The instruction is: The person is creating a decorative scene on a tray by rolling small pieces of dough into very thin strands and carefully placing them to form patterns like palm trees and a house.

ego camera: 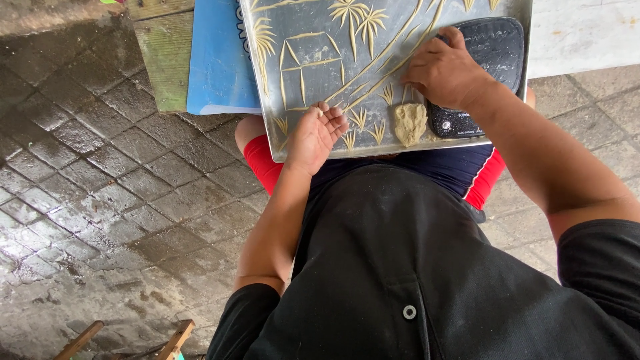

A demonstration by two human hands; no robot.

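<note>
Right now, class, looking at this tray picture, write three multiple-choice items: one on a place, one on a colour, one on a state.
1. Where is the dough lump?
A. on the tray
B. on the floor
C. in a bowl

2. What colour is the folder under the tray?
A. green
B. blue
C. white

3. How is the left hand?
A. fist
B. holding a knife
C. open, empty

Answers: 1 A, it lies near the tray's front edge; 2 B, blue shows at the left; 3 C, fingers spread flat on the tray.
</note>
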